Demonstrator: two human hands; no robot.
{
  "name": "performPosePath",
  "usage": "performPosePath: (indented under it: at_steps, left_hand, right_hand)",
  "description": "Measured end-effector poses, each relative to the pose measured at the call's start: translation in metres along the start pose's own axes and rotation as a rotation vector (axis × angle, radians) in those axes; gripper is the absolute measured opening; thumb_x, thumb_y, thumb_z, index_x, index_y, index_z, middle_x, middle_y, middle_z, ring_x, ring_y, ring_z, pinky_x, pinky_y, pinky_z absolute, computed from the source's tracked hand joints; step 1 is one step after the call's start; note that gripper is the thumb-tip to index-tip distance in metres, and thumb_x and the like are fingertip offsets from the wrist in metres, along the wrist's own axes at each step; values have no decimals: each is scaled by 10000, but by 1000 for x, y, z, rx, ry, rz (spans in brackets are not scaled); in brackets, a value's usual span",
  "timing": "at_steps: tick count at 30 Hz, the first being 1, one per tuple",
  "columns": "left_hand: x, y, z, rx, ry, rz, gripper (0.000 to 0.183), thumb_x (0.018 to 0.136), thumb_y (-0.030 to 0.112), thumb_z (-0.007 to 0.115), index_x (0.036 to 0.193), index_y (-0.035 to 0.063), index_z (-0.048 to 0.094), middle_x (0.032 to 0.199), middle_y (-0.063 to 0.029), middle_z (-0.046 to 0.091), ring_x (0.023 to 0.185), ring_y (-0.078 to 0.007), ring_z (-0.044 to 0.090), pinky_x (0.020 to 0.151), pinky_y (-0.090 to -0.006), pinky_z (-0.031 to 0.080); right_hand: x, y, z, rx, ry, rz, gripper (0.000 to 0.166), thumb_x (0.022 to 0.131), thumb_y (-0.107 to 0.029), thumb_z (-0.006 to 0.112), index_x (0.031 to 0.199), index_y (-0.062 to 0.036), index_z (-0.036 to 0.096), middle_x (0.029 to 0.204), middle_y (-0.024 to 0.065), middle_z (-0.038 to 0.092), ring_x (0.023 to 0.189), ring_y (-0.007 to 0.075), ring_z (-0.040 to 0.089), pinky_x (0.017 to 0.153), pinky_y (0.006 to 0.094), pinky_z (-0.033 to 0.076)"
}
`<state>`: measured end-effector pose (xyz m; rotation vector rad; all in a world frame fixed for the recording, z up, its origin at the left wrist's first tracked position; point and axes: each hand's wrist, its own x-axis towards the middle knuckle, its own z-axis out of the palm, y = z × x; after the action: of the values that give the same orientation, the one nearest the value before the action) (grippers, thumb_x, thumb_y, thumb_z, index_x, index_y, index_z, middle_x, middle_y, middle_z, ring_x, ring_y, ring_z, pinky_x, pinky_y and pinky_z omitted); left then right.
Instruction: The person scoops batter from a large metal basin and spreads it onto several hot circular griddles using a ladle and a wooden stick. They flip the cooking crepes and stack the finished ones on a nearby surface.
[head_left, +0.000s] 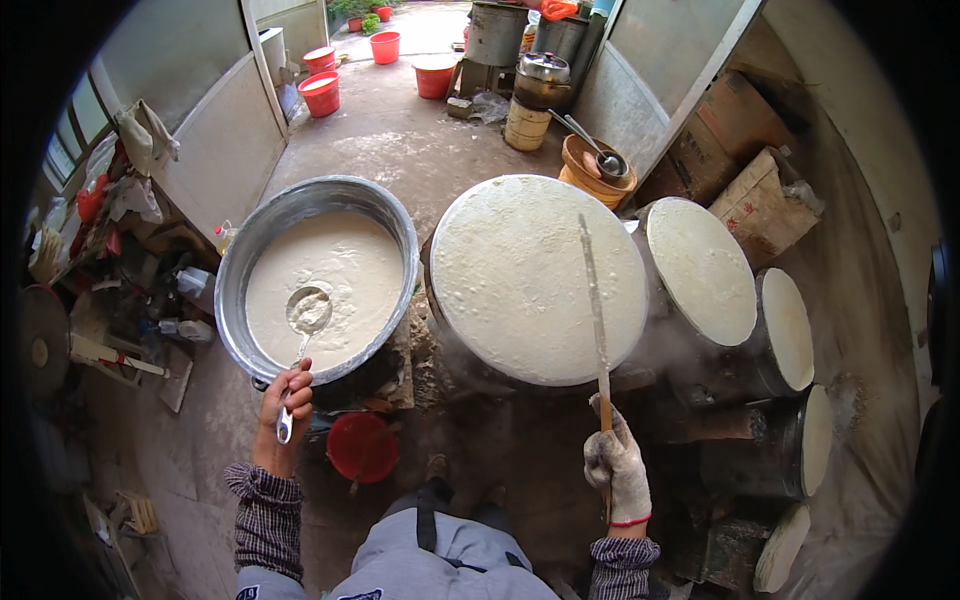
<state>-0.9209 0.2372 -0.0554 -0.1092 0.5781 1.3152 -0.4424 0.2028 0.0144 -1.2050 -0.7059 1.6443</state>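
My left hand (286, 401) is bare and closed around the handle of a metal ladle (310, 309), whose bowl rests at the surface of pale batter (352, 262) in a large metal basin (231, 307). My right hand (619, 465), in a white knit glove, grips a long, thin wooden stick (595, 300) coated with batter over its far part. That stick reaches over the right side of a round griddle covered by a wide sheet of batter (517, 277). Small bubbles show on the sheet. Whether the stick touches it, I cannot tell.
Several more round griddles with pale sheets, such as the nearest (701, 270), curve down the right side amid steam. A red bucket (363, 448) stands below the basin. Beyond the griddle are a woven basket (600, 176) with ladles and a lidded pot (541, 79). Cluttered shelving lines the left.
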Motion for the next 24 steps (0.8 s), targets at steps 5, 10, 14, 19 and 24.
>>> performPosePath:
  at_steps: [5,10,14,19,24]
  left_hand:
    - [17,-6,-24,544,285,97,257,941,144,481,1172,35,459,676,-2,481,432,-94,433,343,-252,380]
    - [37,-12,-62,711,386,90,279,909,157,489,1164,85,400,691,-33,519,446,-145,514,341,-308,431]
    - [50,-17,-83,747,420,74,211,913,153,487,1100,92,411,704,-41,535,448,-158,532,354,-335,468]
    - [52,-23,-99,727,409,28,224,922,152,477,1122,77,410,719,-50,553,444,-157,540,358,-330,472]
    - [45,-26,-103,725,424,11,277,925,154,473,1176,59,402,722,-53,557,439,-154,540,360,-332,475]
  right_hand:
    - [-6,4,4,-3,-5,98,622,929,-322,637,1443,-80,384,705,19,577,441,37,378,412,178,275]
    - [4,-16,29,-153,20,72,590,978,-309,542,1456,-24,345,725,39,598,459,39,404,428,181,310]
    - [54,-40,47,-452,6,-28,524,992,-244,485,1443,-1,373,738,46,616,476,59,452,452,194,373]
    - [117,-61,68,-847,126,-40,496,971,-288,501,1446,-161,437,768,41,654,483,95,510,492,241,439]
    - [143,-67,85,-1219,221,31,495,961,-362,507,1445,-286,433,768,40,673,526,123,581,612,278,503]
